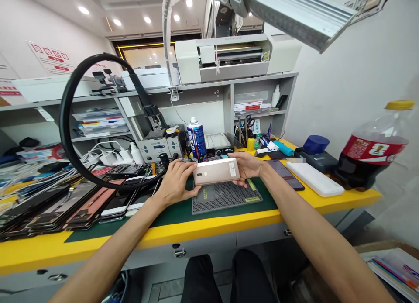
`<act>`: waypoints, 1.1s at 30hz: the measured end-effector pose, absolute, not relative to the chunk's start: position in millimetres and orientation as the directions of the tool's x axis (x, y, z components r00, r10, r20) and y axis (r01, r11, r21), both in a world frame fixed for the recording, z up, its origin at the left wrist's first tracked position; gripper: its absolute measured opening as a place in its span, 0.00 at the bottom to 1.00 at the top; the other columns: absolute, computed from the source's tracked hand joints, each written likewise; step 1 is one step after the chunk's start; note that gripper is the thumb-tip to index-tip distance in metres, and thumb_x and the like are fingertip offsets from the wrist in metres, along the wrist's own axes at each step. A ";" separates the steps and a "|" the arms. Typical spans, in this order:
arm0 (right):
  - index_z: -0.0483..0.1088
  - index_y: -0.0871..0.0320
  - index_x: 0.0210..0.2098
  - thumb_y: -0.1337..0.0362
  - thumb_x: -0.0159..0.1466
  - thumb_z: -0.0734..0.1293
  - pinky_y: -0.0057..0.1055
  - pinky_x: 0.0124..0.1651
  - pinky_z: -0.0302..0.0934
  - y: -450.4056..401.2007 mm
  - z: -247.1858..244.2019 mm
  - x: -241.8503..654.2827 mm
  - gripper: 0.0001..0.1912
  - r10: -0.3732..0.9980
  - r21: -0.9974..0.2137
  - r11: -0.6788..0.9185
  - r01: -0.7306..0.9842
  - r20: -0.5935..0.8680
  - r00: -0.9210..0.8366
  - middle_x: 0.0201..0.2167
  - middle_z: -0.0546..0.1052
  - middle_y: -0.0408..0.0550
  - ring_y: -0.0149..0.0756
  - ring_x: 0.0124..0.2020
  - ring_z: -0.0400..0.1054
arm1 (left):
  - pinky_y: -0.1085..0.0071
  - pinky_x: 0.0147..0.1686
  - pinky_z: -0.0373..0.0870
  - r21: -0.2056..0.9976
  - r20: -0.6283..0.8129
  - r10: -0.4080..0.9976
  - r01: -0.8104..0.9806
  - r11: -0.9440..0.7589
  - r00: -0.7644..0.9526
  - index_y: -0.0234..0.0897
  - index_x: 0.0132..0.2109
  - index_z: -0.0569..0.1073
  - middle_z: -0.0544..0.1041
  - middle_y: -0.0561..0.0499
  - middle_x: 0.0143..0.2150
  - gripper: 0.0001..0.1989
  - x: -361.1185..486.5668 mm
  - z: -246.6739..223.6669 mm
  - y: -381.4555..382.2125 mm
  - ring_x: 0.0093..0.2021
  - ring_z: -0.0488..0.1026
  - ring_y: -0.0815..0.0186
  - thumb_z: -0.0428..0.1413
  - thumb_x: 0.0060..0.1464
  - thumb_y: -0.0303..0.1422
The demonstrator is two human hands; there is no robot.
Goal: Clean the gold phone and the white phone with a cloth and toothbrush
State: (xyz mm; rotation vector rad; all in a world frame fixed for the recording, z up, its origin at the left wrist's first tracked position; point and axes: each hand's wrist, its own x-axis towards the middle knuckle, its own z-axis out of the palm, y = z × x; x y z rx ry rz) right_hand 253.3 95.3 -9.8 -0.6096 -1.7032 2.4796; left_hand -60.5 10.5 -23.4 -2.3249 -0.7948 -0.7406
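A gold smartphone (214, 173) is held sideways between my two hands, its back turned toward me. A small white sticker shows near its right end. My left hand (176, 180) grips the left end, thumb below and fingers along the top edge. The right end sits in my right hand (248, 166), with fingertips showing beneath it. Under the phone lies a grey perforated mat (229, 201) on a green work mat (270, 207). Behind the phone stands a blue spray can (196, 141).
Several phone screens and frames (88, 202) lie piled at the left. A black hose (62, 119) loops above them. On the right are a dark phone (284, 174), a white slab (314, 178) and a large cola bottle (369, 150). A metal lamp (294, 15) hangs overhead.
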 end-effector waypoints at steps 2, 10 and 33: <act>0.60 0.66 0.54 0.42 0.69 0.43 0.35 0.24 0.72 93.5 -9.2 252.2 0.36 0.286 -0.910 -0.387 0.149 -0.272 -0.919 0.28 0.79 0.59 0.42 0.23 0.75 | 0.41 0.59 0.59 -0.320 0.645 0.369 0.675 -0.665 0.669 0.39 0.65 0.52 0.71 0.35 0.57 0.36 -60.2 -23.3 10.1 0.57 0.68 0.49 0.59 0.55 0.38; 0.60 0.67 0.56 0.40 0.69 0.41 0.33 0.23 0.70 87.2 -4.8 248.9 0.40 0.325 -0.924 -0.358 0.138 -0.262 -0.909 0.25 0.78 0.56 0.40 0.20 0.73 | 0.43 0.59 0.59 -0.333 0.619 0.399 0.686 -0.647 0.677 0.37 0.63 0.58 0.71 0.35 0.57 0.31 -60.0 -21.8 6.4 0.57 0.67 0.48 0.57 0.56 0.39; 0.63 0.67 0.54 0.39 0.69 0.36 0.29 0.21 0.68 59.6 5.9 230.2 0.43 0.310 -0.956 -0.293 0.013 -0.108 -0.945 0.29 0.80 0.60 0.37 0.19 0.73 | 0.45 0.55 0.62 -0.257 0.640 0.473 0.748 -0.612 0.606 0.32 0.65 0.56 0.73 0.36 0.52 0.37 -57.4 -23.8 6.0 0.52 0.68 0.46 0.58 0.53 0.42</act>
